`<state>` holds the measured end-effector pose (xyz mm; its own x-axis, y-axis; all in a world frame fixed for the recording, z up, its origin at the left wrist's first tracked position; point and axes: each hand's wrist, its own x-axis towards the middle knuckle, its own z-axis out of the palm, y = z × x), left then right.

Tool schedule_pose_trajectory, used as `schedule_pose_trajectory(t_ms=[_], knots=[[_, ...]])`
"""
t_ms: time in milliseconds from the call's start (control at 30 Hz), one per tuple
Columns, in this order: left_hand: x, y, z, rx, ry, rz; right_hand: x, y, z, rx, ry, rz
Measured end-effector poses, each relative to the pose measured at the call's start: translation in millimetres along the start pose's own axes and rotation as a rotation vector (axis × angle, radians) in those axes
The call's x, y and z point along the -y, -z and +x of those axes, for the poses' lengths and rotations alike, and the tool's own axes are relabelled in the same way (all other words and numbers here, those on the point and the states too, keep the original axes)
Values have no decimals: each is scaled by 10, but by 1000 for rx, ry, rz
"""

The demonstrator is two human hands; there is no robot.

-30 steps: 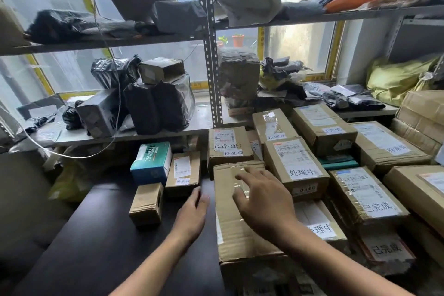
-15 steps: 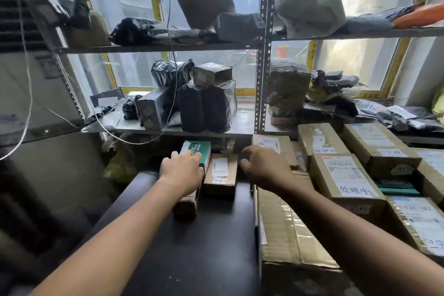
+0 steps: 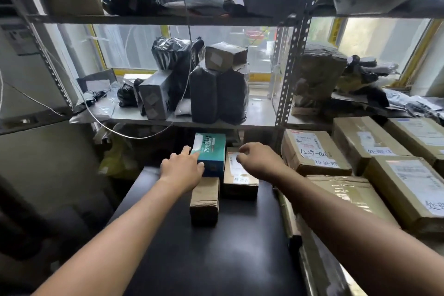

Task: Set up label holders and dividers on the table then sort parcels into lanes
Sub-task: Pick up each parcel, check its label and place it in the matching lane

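A teal carton (image 3: 212, 151) printed "75%" stands at the far end of the black table (image 3: 216, 252). My left hand (image 3: 183, 170) holds its near left corner, thumb on the front face. To its right lies a small cardboard parcel (image 3: 237, 184) with a white label. My right hand (image 3: 259, 161) is over that parcel, fingers curled at the label's top edge; whether it grips is unclear. A smaller brown box (image 3: 205, 199) sits in front of the teal carton, under my left wrist.
Labelled cardboard parcels (image 3: 314, 151) are stacked along the table's right side, a long taped one (image 3: 353, 194) nearest my right arm. A metal shelf (image 3: 259, 113) behind carries black-wrapped parcels (image 3: 216, 94). A white cable (image 3: 120, 132) hangs at the left.
The view has come closer. My right hand has left the long taped box and moved left onto the small labelled parcel. My left hand has slid onto the teal carton's corner.
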<state>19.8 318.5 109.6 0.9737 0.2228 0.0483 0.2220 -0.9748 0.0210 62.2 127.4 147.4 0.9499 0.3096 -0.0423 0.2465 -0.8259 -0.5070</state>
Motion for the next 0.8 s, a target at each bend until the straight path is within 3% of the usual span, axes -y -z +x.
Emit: schedule_pose_trajectory(t_ms=[333,433,567,700,800], knots=[[678,-912,695,212,-32,-95,-56,-1297,767,179,-317,274],[657,-1179,736,318,16,-397,-135,-1640,846,224,-405,411],[583,-1610,611,586,183,-906,-185,-1996,817,243,-495,598],[466,-1830,426,702,308,-1097,-183,-2240,769,248,-535,814],[494,-1924,368,646,381,-1113,-205,-2278,739,167,-601,704]])
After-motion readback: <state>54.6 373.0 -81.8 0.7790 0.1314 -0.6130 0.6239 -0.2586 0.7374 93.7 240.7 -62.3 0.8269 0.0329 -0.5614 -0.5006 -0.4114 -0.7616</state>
